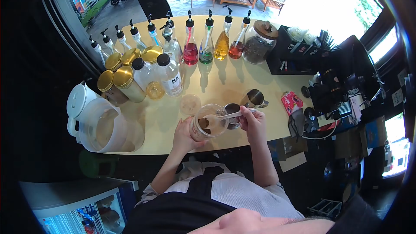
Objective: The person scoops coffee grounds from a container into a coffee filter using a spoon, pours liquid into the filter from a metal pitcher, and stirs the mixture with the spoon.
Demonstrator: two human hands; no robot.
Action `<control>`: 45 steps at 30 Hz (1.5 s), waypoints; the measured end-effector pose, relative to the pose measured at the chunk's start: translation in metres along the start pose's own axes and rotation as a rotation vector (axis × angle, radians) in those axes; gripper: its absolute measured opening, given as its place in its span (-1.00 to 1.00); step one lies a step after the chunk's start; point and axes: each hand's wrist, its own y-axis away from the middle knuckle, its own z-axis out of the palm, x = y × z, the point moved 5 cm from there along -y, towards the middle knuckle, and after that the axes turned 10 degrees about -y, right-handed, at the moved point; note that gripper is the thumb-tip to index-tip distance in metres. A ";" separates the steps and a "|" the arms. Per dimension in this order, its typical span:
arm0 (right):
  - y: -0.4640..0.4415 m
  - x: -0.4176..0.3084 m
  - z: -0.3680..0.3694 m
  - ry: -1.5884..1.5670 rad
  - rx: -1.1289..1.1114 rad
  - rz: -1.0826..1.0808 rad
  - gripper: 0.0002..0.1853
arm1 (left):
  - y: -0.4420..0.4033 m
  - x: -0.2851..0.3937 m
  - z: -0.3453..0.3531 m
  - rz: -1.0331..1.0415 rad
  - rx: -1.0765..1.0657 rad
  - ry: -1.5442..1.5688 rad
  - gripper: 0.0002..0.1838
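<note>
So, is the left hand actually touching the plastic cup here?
Touching. The head view shows the left hand curved against the side of the plastic cup, with no gap between them.

- The person wears a whitish, loosely cut shirt with a fine texture.
- Its left sleeve and right sleeve end near the elbows.
- A black, apron-like garment covers part of the torso.
- The left hand and right hand are bare, as are the forearms.
</note>
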 end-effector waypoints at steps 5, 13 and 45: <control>-0.016 -0.011 -0.014 -0.066 -0.070 0.010 -0.73 | -0.004 0.006 0.006 -0.107 -0.006 0.207 0.01; -0.045 -0.028 -0.055 -0.131 -0.024 -0.001 -0.73 | -0.009 0.004 0.019 -0.163 -0.024 0.248 -0.01; -0.077 0.035 -0.122 -0.110 -0.147 0.067 -0.82 | -0.011 0.000 0.046 -0.363 0.223 0.232 0.02</control>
